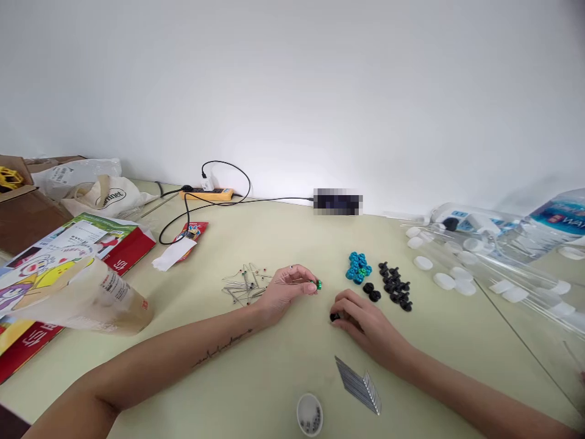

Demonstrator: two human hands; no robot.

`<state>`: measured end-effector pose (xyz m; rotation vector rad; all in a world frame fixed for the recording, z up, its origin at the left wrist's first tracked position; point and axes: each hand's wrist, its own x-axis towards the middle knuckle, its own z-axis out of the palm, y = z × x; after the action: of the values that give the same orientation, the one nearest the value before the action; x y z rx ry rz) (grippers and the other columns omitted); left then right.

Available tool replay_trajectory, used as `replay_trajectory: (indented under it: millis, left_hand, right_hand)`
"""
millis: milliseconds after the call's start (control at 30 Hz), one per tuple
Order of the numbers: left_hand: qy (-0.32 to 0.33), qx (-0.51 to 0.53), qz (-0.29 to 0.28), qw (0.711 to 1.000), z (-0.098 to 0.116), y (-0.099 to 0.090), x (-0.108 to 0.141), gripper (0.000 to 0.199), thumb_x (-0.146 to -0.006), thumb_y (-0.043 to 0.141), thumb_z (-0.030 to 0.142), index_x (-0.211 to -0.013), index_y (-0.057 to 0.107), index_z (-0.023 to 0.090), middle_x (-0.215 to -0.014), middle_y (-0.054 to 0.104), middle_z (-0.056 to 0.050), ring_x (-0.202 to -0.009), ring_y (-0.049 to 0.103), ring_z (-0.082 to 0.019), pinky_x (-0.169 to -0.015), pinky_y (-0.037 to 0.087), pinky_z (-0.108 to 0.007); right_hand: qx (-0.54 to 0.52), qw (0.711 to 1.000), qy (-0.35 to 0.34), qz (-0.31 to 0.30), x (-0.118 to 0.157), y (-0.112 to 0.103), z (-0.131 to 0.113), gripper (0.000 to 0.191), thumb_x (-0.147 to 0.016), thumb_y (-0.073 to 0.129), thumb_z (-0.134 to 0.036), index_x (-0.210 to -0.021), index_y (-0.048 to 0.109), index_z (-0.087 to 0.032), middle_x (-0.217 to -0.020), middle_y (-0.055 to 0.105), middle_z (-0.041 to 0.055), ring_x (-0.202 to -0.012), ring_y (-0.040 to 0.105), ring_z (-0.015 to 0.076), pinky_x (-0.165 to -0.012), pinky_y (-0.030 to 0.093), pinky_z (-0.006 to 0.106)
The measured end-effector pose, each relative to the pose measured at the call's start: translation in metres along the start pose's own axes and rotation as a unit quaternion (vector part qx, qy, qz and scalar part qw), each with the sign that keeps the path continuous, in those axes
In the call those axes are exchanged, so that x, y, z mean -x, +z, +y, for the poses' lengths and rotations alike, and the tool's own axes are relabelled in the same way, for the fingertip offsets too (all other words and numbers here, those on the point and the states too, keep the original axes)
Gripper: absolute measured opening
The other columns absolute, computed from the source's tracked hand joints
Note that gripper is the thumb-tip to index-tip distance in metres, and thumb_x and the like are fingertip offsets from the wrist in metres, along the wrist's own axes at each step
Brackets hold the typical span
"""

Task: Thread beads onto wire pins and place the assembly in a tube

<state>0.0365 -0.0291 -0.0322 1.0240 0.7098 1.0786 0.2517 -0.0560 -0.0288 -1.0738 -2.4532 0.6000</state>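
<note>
A plain white wall (pixel 292 91) fills the upper half of the frame, brightest at center, above a pale yellow-green tabletop (pixel 269 231) stretching across the lower half, with dark seam lines running at upper left and lower right.

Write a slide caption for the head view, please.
Left hand holds a green part, right hand a black part, blue pieces beyond.

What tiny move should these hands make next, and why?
Probably bring the right hand, with its black piece, a little closer to the green piece at the fingertips of the left hand: each hand holds something, and a gap of bare table separates the two pieces.
</note>
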Motion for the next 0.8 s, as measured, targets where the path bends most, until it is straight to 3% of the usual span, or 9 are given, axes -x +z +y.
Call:
replay_trajectory:
  millis: [167,333,433,600,700,800]
  left_hand:
    - [-0.016,-0.023,0.025,0.999,0.001,-0.004,-0.009,0.026,-0.064,0.077,0.017,-0.089,0.067,0.016,-0.090,0.068,-0.007,-0.085,0.060,-0.016,-0.082,0.044,-0.029]
    - [-0.048,-0.038,0.021,0.998,0.000,-0.004,-0.010,0.019,-0.064,0.077,0.019,-0.082,0.071,0.015,-0.091,0.070,-0.008,-0.084,0.061,-0.017,-0.079,0.046,-0.029]
    - [-0.073,-0.028,0.018,0.997,0.000,-0.001,-0.005,0.019,-0.065,0.076,0.018,-0.083,0.071,0.015,-0.087,0.070,-0.007,-0.082,0.062,-0.016,-0.078,0.047,-0.028]
    - [-0.097,0.007,0.018,0.995,-0.003,0.006,0.003,0.019,-0.064,0.077,0.016,-0.082,0.070,0.014,-0.081,0.070,-0.005,-0.078,0.064,-0.015,-0.079,0.050,-0.030]
    - [-0.110,0.003,0.008,0.994,-0.005,0.010,0.009,0.020,-0.063,0.078,0.016,-0.080,0.069,0.014,-0.082,0.070,-0.005,-0.079,0.065,-0.016,-0.079,0.051,-0.031]
    - [-0.127,0.006,-0.002,0.992,-0.006,0.013,0.014,0.020,-0.063,0.078,0.016,-0.080,0.068,0.013,-0.085,0.070,-0.006,-0.081,0.066,-0.017,-0.080,0.051,-0.033]
  right_hand:
    - [-0.098,0.995,0.023,0.008,-0.013,0.003,0.005,0.012,-0.092,0.041,-0.016,-0.085,0.048,-0.022,-0.105,0.057,0.0043,-0.092,0.055,0.0173,-0.078,0.044,0.031]
    - [-0.199,0.974,0.110,0.007,-0.011,-0.001,0.013,0.015,-0.093,0.041,-0.021,-0.093,0.055,-0.024,-0.091,0.062,0.0013,-0.071,0.056,0.0133,-0.064,0.046,0.025]
    - [-0.189,0.977,0.093,0.004,-0.012,-0.004,0.016,0.025,-0.093,0.040,-0.018,-0.102,0.062,-0.027,-0.090,0.059,0.0020,-0.077,0.055,0.0142,-0.066,0.044,0.026]
    - [-0.158,0.986,0.040,0.018,-0.009,-0.002,0.019,0.042,-0.093,0.034,-0.013,-0.123,0.054,-0.033,-0.093,0.048,0.0041,-0.084,0.050,0.0155,-0.072,0.044,0.029]
    - [-0.188,0.981,0.033,0.012,-0.005,0.001,0.020,0.044,-0.092,0.036,-0.011,-0.127,0.050,-0.035,-0.095,0.046,0.0037,-0.076,0.050,0.0130,-0.065,0.046,0.026]
    - [-0.240,0.969,0.055,0.024,-0.003,0.002,0.019,0.037,-0.089,0.050,-0.015,-0.121,0.053,-0.033,-0.093,0.050,0.0023,-0.070,0.052,0.0115,-0.058,0.048,0.023]
